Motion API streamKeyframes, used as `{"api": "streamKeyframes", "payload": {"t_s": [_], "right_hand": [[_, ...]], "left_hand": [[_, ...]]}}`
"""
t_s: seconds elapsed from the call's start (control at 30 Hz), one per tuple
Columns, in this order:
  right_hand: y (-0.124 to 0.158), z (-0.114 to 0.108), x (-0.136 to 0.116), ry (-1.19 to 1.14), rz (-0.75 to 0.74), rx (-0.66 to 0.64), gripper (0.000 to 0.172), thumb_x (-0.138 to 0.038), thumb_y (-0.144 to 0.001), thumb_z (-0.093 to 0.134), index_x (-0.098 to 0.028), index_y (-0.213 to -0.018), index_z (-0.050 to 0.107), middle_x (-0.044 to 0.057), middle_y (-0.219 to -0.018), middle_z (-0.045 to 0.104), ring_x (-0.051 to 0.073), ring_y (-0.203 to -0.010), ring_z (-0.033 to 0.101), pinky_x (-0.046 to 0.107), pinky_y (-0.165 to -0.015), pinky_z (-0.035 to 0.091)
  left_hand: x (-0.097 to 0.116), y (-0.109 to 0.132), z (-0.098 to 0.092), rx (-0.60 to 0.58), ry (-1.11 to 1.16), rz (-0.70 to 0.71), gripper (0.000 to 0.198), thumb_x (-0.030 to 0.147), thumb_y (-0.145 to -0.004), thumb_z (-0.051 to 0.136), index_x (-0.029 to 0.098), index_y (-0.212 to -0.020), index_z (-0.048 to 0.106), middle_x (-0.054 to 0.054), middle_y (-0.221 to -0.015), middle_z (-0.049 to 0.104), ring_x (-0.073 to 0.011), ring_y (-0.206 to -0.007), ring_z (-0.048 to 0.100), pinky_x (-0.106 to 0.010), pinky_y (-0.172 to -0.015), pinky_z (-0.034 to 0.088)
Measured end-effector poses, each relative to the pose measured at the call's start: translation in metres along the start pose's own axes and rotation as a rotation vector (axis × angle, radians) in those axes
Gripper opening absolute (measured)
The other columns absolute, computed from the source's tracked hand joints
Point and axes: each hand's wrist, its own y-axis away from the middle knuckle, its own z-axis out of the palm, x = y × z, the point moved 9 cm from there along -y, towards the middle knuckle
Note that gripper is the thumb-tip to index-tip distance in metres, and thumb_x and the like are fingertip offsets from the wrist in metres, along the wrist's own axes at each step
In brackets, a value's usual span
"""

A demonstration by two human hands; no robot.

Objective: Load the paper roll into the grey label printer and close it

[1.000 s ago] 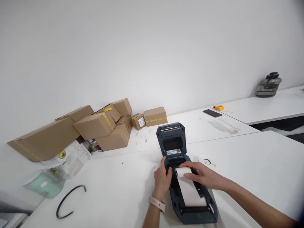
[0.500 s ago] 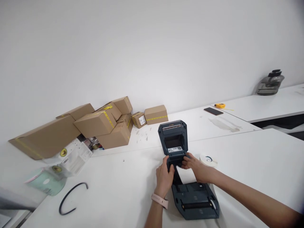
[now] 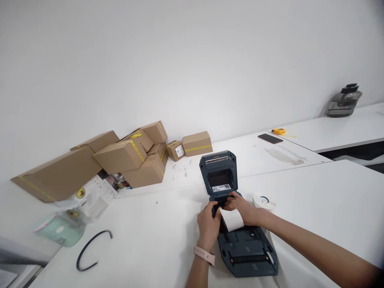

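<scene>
A dark label printer [image 3: 247,254] lies open on the white table, its lid [image 3: 218,172] tilted up at the back. White label paper [image 3: 233,219] curls up out of its middle. My left hand [image 3: 208,224], with a pink watch band [image 3: 204,256] at the wrist, grips the printer's left edge, thumb at the inside near the paper. My right hand [image 3: 238,208] reaches over the printer's inside behind the paper, its fingers bent and closed; what they hold is hidden. Just right of this hand stands a roll of white labels [image 3: 264,201].
Cardboard boxes [image 3: 120,156] are piled at the back left, near plastic-wrapped packs [image 3: 96,200] and a green pouch [image 3: 61,230]. A black curved strip [image 3: 81,252] lies front left. Further right are a phone [image 3: 270,138], a yellow tape measure [image 3: 279,131] and a bottle [image 3: 343,102].
My right hand has moved a little left and up over the printer's inside. The label paper has shifted slightly left with it. My left hand stays at the printer's edge.
</scene>
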Motion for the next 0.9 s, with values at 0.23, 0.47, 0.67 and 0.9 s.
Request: {"api": "streamKeyframes", "payload": {"t_s": [0.23,0.47,0.67,0.9], "right_hand": [[0.005,0.004,-0.001,0.058,0.019,-0.027,0.017,-0.024,-0.081,0.062,-0.020,-0.093,0.072,0.010,-0.085,0.075,0.029,-0.089,0.064,0.049,-0.098,0.031],[0.005,0.012,0.000,0.074,-0.013,-0.038,0.013,-0.022,-0.084,0.060,-0.022,-0.078,0.072,0.006,-0.081,0.075,0.027,-0.092,0.064,0.050,-0.107,0.025],[0.004,0.013,0.001,0.087,-0.011,-0.072,0.008,-0.018,-0.074,0.068,-0.018,-0.078,0.075,0.010,-0.084,0.076,0.029,-0.094,0.064,0.048,-0.108,0.023],[0.005,0.004,0.000,0.057,0.036,-0.123,0.015,-0.018,-0.076,0.067,-0.017,-0.084,0.079,0.011,-0.087,0.078,0.029,-0.096,0.067,0.043,-0.102,0.028]], "left_hand": [[0.003,0.004,0.007,0.022,0.003,0.017,0.033,0.025,-0.094,0.048,0.028,-0.123,0.063,-0.003,-0.127,0.070,-0.0266,-0.115,0.066,-0.040,-0.095,0.048],[0.001,0.017,0.013,0.066,0.072,0.029,0.043,0.025,-0.095,0.046,0.023,-0.136,0.059,-0.013,-0.150,0.052,-0.0333,-0.136,0.051,-0.054,-0.108,0.044],[0.028,0.055,0.007,0.000,0.278,0.268,0.045,0.022,-0.094,0.044,0.022,-0.137,0.056,-0.010,-0.148,0.054,-0.0268,-0.144,0.041,-0.054,-0.124,0.022],[0.033,0.084,0.011,-0.255,0.507,0.282,0.052,0.029,-0.092,0.052,0.021,-0.143,0.048,-0.012,-0.133,0.066,-0.0278,-0.129,0.057,-0.055,-0.124,0.021]]}}
